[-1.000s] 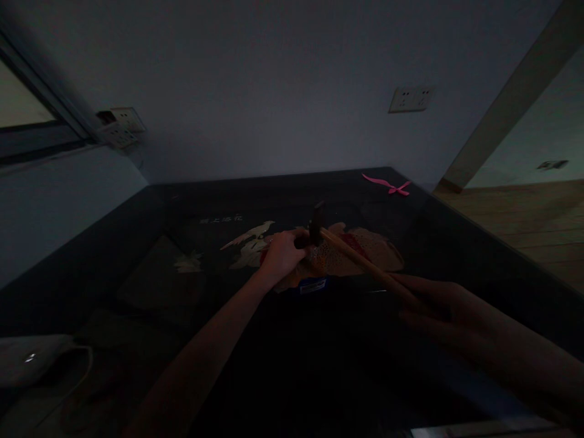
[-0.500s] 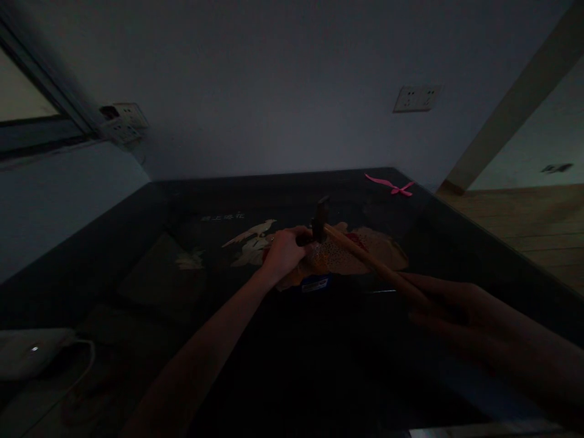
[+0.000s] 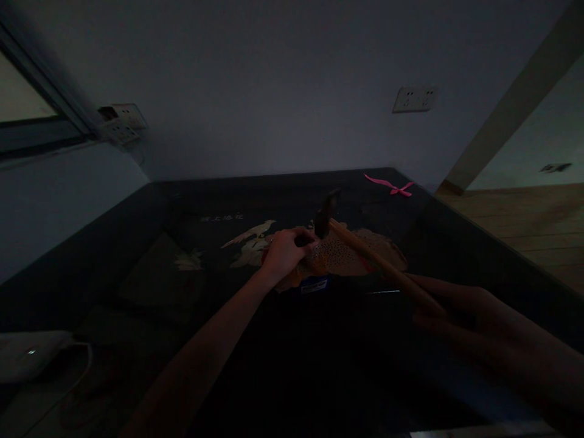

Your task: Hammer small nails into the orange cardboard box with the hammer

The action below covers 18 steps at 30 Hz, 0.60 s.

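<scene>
My right hand (image 3: 456, 310) is wrapped round the wooden handle of a hammer (image 3: 374, 255), whose dark head hangs just right of my left fingertips. My left hand (image 3: 288, 250) is pinched over a flat, speckled brown piece (image 3: 340, 252) on the dark table; what its fingers hold is too small and dim to make out. Beneath the front of the speckled piece a blue item with a pale label (image 3: 314, 285) shows.
A pink ribbon (image 3: 395, 188) lies at the back right of the black table (image 3: 274, 182). A white device with a cable (image 3: 31, 356) is at the lower left. Sockets (image 3: 415, 99) are on the wall behind.
The hammer head has tilted and shifted slightly right, away from my left fingertips. My right hand has moved a little right, while my left hand stays nearly still.
</scene>
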{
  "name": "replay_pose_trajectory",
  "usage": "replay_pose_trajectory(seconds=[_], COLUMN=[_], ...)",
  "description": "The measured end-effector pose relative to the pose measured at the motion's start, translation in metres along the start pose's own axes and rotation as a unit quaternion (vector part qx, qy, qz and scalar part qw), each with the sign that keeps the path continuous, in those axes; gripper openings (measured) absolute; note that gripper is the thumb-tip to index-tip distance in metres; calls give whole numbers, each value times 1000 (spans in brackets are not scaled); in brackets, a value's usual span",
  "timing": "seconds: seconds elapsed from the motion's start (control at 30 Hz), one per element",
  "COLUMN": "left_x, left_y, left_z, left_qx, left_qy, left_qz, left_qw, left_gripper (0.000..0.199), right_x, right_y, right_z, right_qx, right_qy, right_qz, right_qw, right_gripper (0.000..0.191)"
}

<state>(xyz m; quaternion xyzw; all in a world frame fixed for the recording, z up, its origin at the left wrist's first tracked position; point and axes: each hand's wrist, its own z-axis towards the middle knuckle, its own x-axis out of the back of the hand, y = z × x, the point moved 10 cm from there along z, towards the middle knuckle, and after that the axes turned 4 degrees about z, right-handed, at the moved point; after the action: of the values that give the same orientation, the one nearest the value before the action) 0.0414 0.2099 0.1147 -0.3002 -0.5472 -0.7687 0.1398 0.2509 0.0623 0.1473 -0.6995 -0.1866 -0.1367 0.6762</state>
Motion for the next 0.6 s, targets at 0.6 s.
replay_pose_trajectory(seconds=[0.6], left_x=[6], left_y=[13], left_z=[-3], left_qx=[-42], left_qy=[29], left_qz=[159], left_qw=[986], left_gripper=[10], right_x=[-13], right_y=[35], right_z=[4], right_qx=[-44], right_qy=[-40], right_qz=[51], right_qw=[997], right_gripper=[55])
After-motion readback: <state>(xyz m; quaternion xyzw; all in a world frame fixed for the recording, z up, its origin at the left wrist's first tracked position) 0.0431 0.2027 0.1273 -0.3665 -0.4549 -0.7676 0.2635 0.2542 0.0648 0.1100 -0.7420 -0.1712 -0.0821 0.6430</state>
